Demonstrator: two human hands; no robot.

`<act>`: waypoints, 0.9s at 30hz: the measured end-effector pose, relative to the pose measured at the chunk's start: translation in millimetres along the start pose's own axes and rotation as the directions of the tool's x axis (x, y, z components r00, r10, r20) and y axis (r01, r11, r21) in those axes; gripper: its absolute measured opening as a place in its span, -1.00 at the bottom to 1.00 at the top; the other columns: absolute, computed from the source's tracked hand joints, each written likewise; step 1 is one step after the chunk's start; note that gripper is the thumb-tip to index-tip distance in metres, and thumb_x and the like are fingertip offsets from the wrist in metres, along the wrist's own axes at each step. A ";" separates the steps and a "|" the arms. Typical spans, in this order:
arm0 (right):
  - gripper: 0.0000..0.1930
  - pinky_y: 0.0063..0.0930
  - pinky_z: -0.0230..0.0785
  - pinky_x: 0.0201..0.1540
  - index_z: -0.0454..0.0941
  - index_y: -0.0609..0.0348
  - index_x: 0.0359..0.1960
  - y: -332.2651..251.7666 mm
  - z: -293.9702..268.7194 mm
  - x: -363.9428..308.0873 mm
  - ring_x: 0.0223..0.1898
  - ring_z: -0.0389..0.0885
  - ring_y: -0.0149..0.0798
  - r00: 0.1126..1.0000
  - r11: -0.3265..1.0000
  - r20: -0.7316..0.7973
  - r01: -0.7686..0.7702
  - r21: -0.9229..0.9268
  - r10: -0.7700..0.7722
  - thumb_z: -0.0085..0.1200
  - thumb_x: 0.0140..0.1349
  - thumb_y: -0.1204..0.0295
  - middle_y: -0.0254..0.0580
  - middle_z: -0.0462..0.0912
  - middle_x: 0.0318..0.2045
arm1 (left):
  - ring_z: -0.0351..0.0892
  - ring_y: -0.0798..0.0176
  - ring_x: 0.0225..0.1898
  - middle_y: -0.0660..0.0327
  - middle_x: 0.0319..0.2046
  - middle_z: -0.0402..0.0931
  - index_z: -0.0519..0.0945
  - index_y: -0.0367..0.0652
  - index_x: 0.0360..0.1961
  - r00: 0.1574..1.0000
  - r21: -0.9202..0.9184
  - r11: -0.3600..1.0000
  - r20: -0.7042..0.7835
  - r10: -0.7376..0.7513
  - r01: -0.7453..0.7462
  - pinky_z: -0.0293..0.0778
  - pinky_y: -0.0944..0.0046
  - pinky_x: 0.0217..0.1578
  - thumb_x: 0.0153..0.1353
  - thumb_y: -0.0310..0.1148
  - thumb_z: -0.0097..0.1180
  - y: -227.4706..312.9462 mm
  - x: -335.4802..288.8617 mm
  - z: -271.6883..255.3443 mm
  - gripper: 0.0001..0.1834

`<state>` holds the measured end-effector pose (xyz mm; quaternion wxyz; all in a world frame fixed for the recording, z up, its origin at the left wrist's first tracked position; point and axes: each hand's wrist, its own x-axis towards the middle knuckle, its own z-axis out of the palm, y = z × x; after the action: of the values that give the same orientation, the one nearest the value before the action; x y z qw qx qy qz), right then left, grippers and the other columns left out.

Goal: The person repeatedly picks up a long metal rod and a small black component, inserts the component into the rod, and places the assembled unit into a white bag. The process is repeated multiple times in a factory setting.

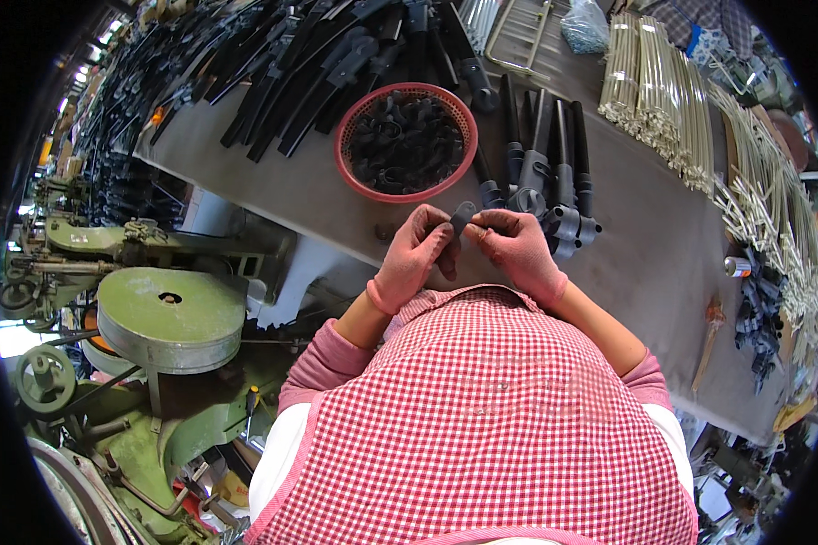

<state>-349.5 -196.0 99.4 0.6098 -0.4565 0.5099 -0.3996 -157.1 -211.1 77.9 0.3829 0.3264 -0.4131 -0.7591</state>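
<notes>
Both my hands wear thin pinkish work gloves and meet above the near edge of the grey table. My left hand [418, 250] pinches a small dark plastic piece [463, 216] with a rounded end. At the piece's other side, the fingers of my right hand [523, 254] are pressed together; what lies between them is partly hidden. Just beyond my hands stands a red plastic basket [344, 163] full of similar black curved pieces [404, 141]. Several black tubes with grey jointed ends [554, 186] lie beside my right hand.
Many black tubes [286, 100] are piled across the far left. Bundles of pale rods [654, 95] lie at the far right, with a small can [737, 266] and dark parts [759, 322] nearer. A green machine with a round drum [171, 304] stands left of the table [645, 272].
</notes>
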 end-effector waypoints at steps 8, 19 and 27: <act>-0.64 -0.58 0.38 -0.21 0.56 0.27 0.12 13.0 13.7 21.4 -0.32 0.46 -0.53 0.903 0.956 0.345 -0.186 -0.225 0.257 0.07 0.30 0.44 -0.33 0.64 -0.28 | 0.60 0.35 -0.35 0.20 -0.24 0.57 0.40 -0.17 0.15 0.971 -0.284 0.956 -0.197 -0.137 0.077 0.61 0.30 -0.34 0.51 -0.34 -0.15 -47.6 -23.4 -34.2 -0.72; -0.74 -0.64 0.37 -0.31 0.52 0.28 -0.02 16.0 -1.6 36.3 -0.41 0.49 -0.52 0.830 0.844 0.264 -0.529 0.093 0.491 0.07 0.36 0.38 -0.21 0.68 -0.18 | 0.61 -0.19 -0.14 -0.03 -0.15 0.63 0.50 -0.10 0.03 0.821 0.937 0.036 -0.323 0.470 0.348 0.55 -0.03 -0.13 0.31 -0.26 0.07 -123.4 11.0 -245.9 -0.69; -0.64 -0.70 0.28 -0.47 0.57 0.23 -0.15 1.5 -22.1 37.6 -0.57 0.42 -0.56 0.844 0.811 0.181 -0.535 0.235 0.504 0.01 0.44 0.13 -0.27 0.64 -0.45 | 0.64 -0.06 -0.13 0.10 -0.12 0.63 0.52 0.04 0.03 0.955 0.957 -0.125 -0.239 0.175 0.262 0.55 0.01 -0.16 0.31 -0.14 0.10 -69.4 25.5 -244.1 -0.68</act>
<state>-365.3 -234.7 86.8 0.7805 -0.2312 0.5199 -0.2589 6.9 -299.5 -96.3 0.0372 0.6223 -0.7682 -0.1456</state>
